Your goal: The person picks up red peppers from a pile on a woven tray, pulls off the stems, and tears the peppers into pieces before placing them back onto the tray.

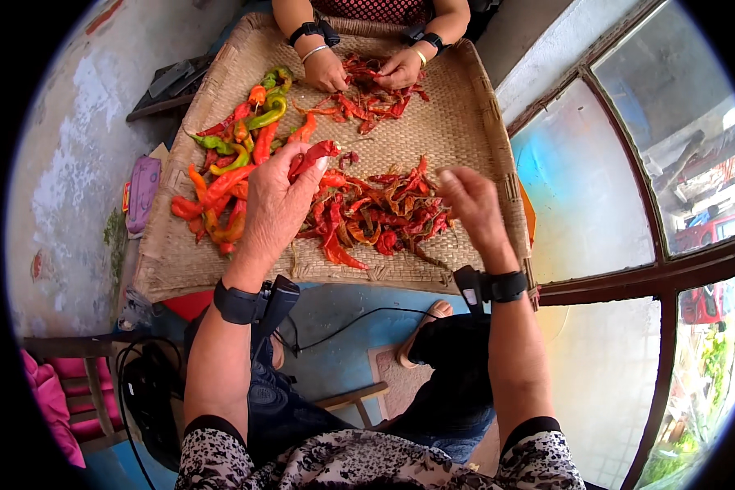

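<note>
My left hand (276, 204) is closed around a red chili pepper (312, 155), held just above the woven tray (457, 131). My right hand (474, 208) hovers with fingers apart at the right edge of a heap of split red pepper pieces (376, 216), holding nothing. Whole red, orange and green peppers (233, 159) lie piled left of my left hand. Across the tray, another person's two hands (366, 69) work on a smaller heap of red pepper pieces (367, 102).
The tray rests above my knees, with a blue floor and a sandal (423, 327) beneath. A window frame (629, 282) runs along the right. A purple pouch (143, 192) lies left of the tray, and a pink-cushioned chair (65, 392) stands at lower left.
</note>
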Tool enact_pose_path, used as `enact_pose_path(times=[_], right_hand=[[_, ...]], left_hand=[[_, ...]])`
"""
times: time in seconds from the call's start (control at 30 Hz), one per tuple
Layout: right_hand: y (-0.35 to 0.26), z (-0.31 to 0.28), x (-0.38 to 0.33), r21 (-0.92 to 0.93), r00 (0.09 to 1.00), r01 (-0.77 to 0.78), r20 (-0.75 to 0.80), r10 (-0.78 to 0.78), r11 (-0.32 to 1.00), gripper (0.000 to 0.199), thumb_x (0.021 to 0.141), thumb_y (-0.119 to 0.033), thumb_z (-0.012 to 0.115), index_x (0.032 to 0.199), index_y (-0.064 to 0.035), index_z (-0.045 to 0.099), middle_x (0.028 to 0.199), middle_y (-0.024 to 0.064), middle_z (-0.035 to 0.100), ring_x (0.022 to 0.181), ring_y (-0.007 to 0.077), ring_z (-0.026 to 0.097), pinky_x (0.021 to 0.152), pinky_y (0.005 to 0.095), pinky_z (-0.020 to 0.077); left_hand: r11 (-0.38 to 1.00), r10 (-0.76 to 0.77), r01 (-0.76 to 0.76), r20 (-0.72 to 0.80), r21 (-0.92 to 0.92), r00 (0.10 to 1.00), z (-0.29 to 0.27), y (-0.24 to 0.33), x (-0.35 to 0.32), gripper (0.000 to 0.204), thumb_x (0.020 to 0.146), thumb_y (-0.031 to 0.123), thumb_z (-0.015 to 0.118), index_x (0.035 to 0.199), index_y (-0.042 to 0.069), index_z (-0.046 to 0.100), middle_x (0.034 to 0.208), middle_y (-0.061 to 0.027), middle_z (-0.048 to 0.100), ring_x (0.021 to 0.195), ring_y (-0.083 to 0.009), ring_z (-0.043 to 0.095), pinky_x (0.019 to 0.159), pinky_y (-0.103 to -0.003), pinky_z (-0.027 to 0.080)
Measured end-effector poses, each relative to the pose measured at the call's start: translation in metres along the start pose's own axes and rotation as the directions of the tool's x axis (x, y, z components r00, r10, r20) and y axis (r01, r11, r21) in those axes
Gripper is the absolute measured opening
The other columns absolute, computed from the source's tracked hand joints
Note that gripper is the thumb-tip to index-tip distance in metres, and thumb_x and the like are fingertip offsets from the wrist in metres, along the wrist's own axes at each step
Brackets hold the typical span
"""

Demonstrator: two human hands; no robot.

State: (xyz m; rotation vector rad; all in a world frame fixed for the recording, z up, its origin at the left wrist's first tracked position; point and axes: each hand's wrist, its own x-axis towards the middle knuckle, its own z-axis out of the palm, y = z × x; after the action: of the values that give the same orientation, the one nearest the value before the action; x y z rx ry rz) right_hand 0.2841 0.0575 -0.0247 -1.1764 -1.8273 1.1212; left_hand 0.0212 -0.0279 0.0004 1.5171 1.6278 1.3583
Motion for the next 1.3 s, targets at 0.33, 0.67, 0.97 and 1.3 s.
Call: enact_pose_path(times=[0.33,0.67,0.97,1.3], right_hand=[[-0.003,0.051,-0.002,-0.653,0.981,0.194,0.12,-0.153,0.732,0.017,0.077,-0.015,0.068,0.085,-0.0005,0.061,0.086,0.018,0.057,0.081,0.0378,0.059,0.068,0.0452,0.0477],[-0.008,-0.001,-0.007,0.058,0.995,-0.036,-0.087,0.041,0.998,0.018,0.09,-0.016,0.062,0.084,0.0006,0.059,0.068,0.0013,0.059,0.061,0.0075,0.053,0.052,0.0247,0.0432],[0.013,-0.07,-0.011,-0.118,0.67,0.245,-0.697,-0.256,0.962,0.017,0.092,-0.017,0.06,0.091,-0.0006,0.061,0.072,0.0017,0.059,0.06,0.0086,0.052,0.056,0.023,0.0423],[0.062,-0.101,-0.009,-0.598,0.707,-0.455,-0.693,-0.141,0.659,0.029,0.089,-0.028,0.053,0.085,-0.002,0.064,0.077,0.0221,0.064,0.075,0.0397,0.063,0.063,0.0451,0.0484]], left_hand=[[0.999,0.042,-0.043,-0.073,-0.013,0.996,-0.005,0.004,0.0,0.023,0.092,0.023,0.06,0.097,0.001,0.06,0.066,-0.003,0.058,0.059,-0.0082,0.053,0.054,-0.026,0.043],[0.998,0.057,-0.057,-0.039,0.011,0.998,-0.001,0.004,0.0,0.022,0.092,0.023,0.059,0.098,0.001,0.06,0.066,-0.0031,0.058,0.059,-0.0088,0.054,0.054,-0.026,0.043],[0.999,-0.016,0.015,0.013,0.05,1.0,0.017,0.011,0.004,0.026,0.092,0.027,0.059,0.097,0.001,0.061,0.066,-0.0035,0.058,0.059,-0.0093,0.054,0.054,-0.026,0.043],[0.999,0.03,-0.03,-0.017,0.026,0.999,0.02,0.008,0.005,0.026,0.092,0.027,0.058,0.097,0.002,0.061,0.064,-0.0028,0.057,0.057,-0.0099,0.054,0.053,-0.027,0.043]])
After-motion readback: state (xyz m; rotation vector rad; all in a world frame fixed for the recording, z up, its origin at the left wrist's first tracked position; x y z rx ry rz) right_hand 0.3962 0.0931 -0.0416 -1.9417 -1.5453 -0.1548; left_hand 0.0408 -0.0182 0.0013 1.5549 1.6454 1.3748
